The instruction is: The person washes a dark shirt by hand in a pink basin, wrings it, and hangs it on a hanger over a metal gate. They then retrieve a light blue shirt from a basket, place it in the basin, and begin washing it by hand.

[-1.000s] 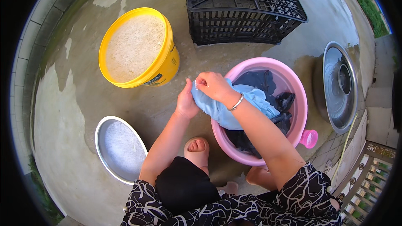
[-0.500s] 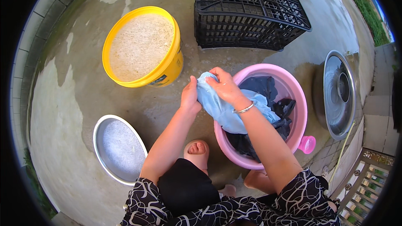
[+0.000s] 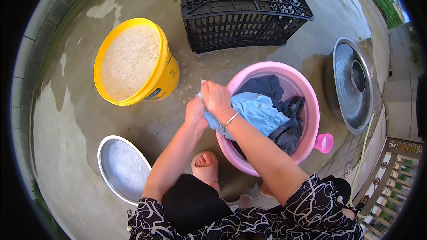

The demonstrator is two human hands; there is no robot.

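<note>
Both my hands are closed around one end of a light blue cloth garment [image 3: 259, 112], just outside the left rim of a pink basin [image 3: 313, 114]. My left hand [image 3: 195, 112] grips it lower down, and my right hand [image 3: 215, 98], with a silver bangle at the wrist, clasps it right beside the left. Most of the bunched part is hidden by my fingers. The rest of the garment trails over the rim into the basin, lying on wet dark clothes [image 3: 287, 129].
A yellow bucket [image 3: 165, 78] topped with foam stands at far left, a metal basin [image 3: 103, 169] of suds at near left. A black plastic crate [image 3: 240, 31] sits beyond. To the right are a large steel basin [image 3: 342, 102], a pink cup [image 3: 324, 143] and a thin hose [image 3: 362, 155].
My hands have closed tighter and bunched the garment end that was spread between them. The whole view has shifted slightly, moving the bucket, crate and pink basin leftward in the picture.
</note>
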